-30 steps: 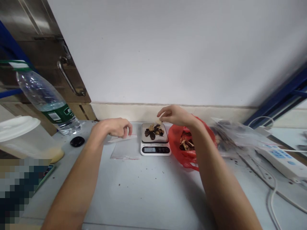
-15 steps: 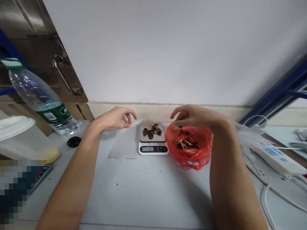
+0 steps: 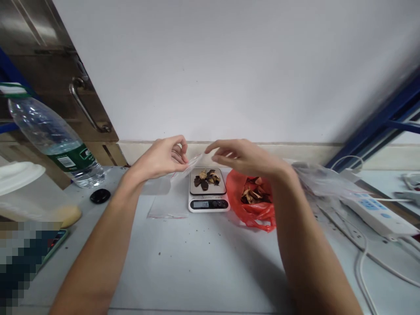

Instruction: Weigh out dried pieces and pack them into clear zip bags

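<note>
A clear zip bag (image 3: 188,169) is pinched between the thumb and fingers of my left hand (image 3: 167,156), just left of a small white scale (image 3: 209,204). On the scale's plate lie several dried dark and tan pieces (image 3: 206,178). My right hand (image 3: 241,155) hovers over the right side of the scale, fingers apart and near the bag's edge, with nothing seen in it. Below that wrist stands an open red plastic bag (image 3: 239,210) holding more dried pieces (image 3: 255,194). Another flat clear bag (image 3: 169,207) lies left of the scale.
At the left are a water bottle (image 3: 54,131), a white-lidded container (image 3: 24,192), a round black object (image 3: 100,196) and a phone (image 3: 56,243). To the right are clear plastic bags (image 3: 320,181), a power strip (image 3: 383,214) and cables. A wall rises behind.
My right hand has moved left from above the red bag to above the scale. My left hand has moved slightly right and lifted the clear bag's edge toward the scale.
</note>
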The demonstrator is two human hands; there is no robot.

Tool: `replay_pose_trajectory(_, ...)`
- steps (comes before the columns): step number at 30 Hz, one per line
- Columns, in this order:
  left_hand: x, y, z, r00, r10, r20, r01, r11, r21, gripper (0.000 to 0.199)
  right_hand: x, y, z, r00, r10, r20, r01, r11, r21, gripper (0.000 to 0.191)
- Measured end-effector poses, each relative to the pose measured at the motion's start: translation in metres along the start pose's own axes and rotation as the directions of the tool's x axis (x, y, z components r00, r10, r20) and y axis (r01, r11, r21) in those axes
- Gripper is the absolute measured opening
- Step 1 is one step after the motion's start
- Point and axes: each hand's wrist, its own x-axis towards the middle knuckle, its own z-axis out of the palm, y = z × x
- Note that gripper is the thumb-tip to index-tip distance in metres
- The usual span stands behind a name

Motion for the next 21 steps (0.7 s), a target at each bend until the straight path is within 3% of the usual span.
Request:
replay_pose_trajectory(3,0.000,0.003,0.003,0.999,0.010,-0.050,-0.011,1.000,-0.015,0.031,0.012,-0.009,0.016,0.990,-0.061,0.129,0.050,0.995,0.091,0.026)
replay_pose_trajectory(6,-0.001,0.005,0.004,0.988,0.031,-0.148,-0.028,0.999,0.018,0.029,0.020,-0.009,0.029,0.988,0.001,0.152,-0.013,0.997,0.075,0.028)
replay_pose_trajectory(10,0.000,0.008,0.007,0.938,0.156,-0.310,-0.136,0.987,0.086,0.021,0.028,-0.008,0.040,0.979,0.157,-0.133,-0.153,0.987,0.041,0.008)
replay_pose_trajectory(11,0.000,0.008,0.008,0.928,0.202,-0.314,-0.178,0.979,0.103,0.023,0.030,-0.009,0.042,0.962,0.176,-0.211,-0.164,0.984,0.070,0.014)
replay_pose_trajectory(13,0.000,0.009,0.009,0.933,0.268,-0.239,-0.241,0.961,0.137,0.043,0.032,-0.011,0.044,0.930,0.189,-0.316,-0.144,0.977,0.159,0.023)
replay_pose_trajectory(17,-0.001,0.008,0.011,0.974,0.217,0.059,-0.224,0.951,0.213,0.111,0.033,-0.013,0.043,0.904,0.137,-0.406,-0.036,0.969,0.245,0.005)
replay_pose_trajectory(19,0.000,0.006,0.010,0.980,0.172,0.105,-0.192,0.954,0.230,0.120,0.032,-0.011,0.042,0.927,0.086,-0.365,0.013,0.965,0.260,0.018)
replay_pose_trajectory(21,0.001,0.003,0.007,0.986,0.142,0.092,-0.161,0.955,0.248,0.111,0.031,-0.008,0.040,0.957,0.075,-0.282,0.023,0.944,0.330,0.024)
